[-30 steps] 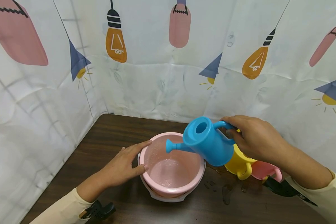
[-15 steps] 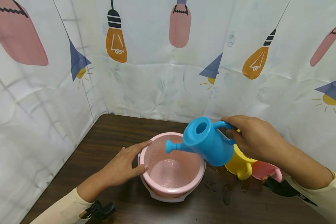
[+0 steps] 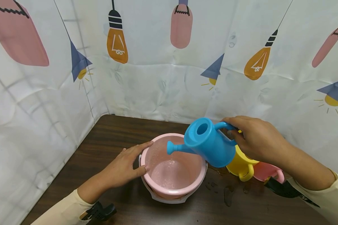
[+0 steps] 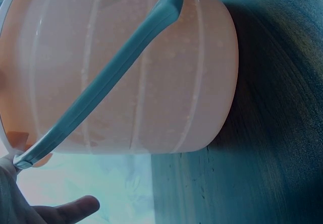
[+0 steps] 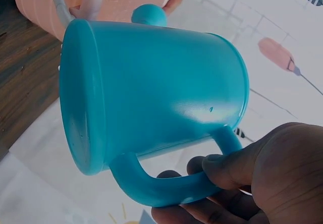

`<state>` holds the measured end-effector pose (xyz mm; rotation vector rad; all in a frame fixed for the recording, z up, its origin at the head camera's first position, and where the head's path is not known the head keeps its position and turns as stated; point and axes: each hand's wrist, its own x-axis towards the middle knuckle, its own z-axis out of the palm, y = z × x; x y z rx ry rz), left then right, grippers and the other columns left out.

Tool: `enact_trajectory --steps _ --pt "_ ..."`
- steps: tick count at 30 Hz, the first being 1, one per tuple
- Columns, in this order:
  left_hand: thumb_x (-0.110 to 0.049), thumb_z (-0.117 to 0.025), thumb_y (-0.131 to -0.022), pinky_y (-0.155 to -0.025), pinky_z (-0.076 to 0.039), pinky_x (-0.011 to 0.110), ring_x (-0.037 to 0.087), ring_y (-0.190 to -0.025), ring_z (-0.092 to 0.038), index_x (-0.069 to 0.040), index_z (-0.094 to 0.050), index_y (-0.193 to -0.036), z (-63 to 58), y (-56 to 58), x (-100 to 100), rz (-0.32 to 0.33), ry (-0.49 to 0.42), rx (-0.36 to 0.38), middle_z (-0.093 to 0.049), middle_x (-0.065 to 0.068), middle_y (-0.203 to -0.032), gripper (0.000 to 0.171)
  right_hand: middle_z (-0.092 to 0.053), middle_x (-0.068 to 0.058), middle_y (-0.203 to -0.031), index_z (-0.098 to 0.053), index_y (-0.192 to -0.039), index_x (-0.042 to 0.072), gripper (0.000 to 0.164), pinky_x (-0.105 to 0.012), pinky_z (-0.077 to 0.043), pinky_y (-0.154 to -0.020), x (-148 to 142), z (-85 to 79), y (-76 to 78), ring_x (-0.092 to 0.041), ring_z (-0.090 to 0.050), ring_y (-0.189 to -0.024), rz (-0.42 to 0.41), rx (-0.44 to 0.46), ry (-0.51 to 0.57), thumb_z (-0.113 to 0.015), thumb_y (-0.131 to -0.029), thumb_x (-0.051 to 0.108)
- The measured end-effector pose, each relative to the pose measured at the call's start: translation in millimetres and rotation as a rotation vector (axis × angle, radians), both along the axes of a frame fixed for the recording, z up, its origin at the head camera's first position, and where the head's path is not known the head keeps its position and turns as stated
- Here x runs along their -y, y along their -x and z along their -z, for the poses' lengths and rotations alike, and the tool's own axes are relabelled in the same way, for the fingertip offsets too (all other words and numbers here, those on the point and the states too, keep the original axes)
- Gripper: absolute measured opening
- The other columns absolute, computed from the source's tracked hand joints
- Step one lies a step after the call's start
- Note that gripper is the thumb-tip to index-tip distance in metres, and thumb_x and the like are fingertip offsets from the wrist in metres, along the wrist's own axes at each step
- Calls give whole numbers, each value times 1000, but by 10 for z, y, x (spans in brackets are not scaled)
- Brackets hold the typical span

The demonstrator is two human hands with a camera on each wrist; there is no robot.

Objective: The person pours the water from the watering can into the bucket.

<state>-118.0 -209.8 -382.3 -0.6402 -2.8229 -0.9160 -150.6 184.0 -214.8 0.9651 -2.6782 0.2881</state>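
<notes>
In the head view, a pink bucket (image 3: 169, 191) stands on the dark wooden table. My left hand (image 3: 124, 165) rests on its left rim, fingers spread and fairly straight. In the left wrist view, the bucket's pale handle (image 4: 101, 90) hangs across its side. My right hand (image 3: 253, 137) grips the handle of a blue watering can (image 3: 211, 145), fingers curled round it in the right wrist view. The can is tilted left, with its spout (image 3: 173, 147) over the bucket's opening. Faint water streaks show below the spout, above the shiny bucket floor.
A yellow cup (image 3: 240, 164) with a handle is partly hidden behind the can and right hand. Beside it is a pink cup (image 3: 266, 171). Water spots (image 3: 228, 195) lie on the table right of the bucket. A patterned white curtain (image 3: 157, 90) encloses the back and left.
</notes>
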Motion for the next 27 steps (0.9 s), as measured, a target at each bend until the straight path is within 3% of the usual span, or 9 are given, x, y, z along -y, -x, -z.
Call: enact_trajectory --steps 27 --pt "-46 -68 -93 -107 -19 79 30 -142 -44 -39 -32 -159 11 6 10 0 7 -3 -48 4 -154 75 -73 -3 -113 -70 -129 11 38 -47 -60 -69 14 -19 -11 -22 -68 -86 3 6 -16 -74 -91 6"
